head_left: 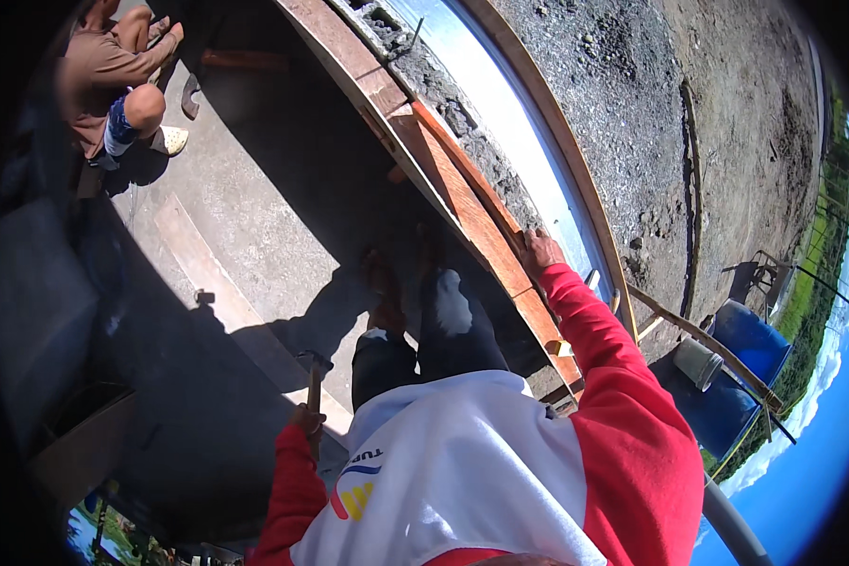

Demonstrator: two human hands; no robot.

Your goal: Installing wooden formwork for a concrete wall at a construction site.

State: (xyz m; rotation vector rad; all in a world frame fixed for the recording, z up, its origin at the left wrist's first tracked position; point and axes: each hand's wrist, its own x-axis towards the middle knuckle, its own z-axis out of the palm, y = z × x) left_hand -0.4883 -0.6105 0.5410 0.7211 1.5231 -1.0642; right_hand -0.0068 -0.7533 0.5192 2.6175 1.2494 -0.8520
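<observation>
My left hand (307,421) is wrapped round the wooden handle of a hammer (315,379), whose dark head points up, low on my left side. My right arm stretches forward to the top of a wall-like form. There, my right hand (541,250) has its fingers curled over a narrow reddish wooden strip (470,170). The strip runs along the inner edge of the form, above a wide reddish-brown plank (448,184). Past the hand lies a rough band of grey concrete (490,156), bordered by a pale smooth strip (519,113).
A person in brown (113,71) sits at the far left, near a slipper (169,141). A long board (207,264) lies on the concrete floor. Gravel (622,123) spreads beyond the form. On the right stand blue drums (750,335) and a white bucket (698,364).
</observation>
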